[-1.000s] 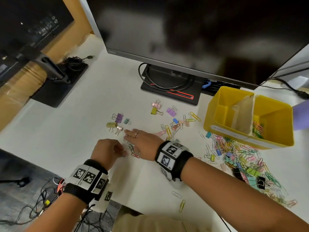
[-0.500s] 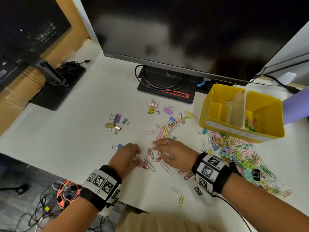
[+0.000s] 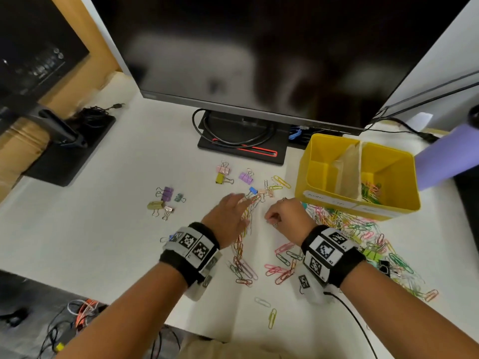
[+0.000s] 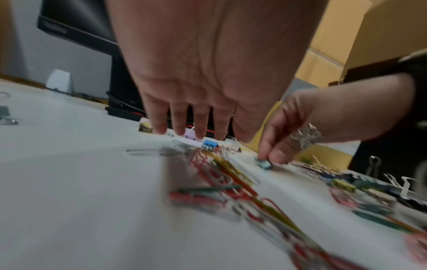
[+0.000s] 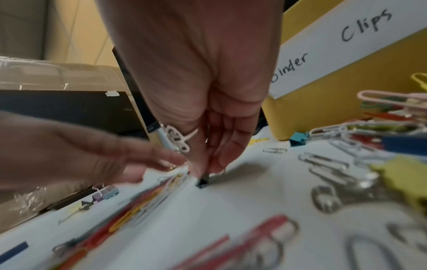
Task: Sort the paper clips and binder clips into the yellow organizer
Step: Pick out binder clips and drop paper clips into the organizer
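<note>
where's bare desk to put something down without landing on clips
Bare desk lies left of the left hand, before the second monitor's base. Crowded: paper clips below the yellow organizer and between the wrists.

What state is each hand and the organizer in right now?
Left hand: fingers straight, flat over a line of paper clips.
Right hand: fingertips pinching a small binder clip on the desk.
Yellow organizer: upright; right compartment holds paper clips, left looks empty.
</note>
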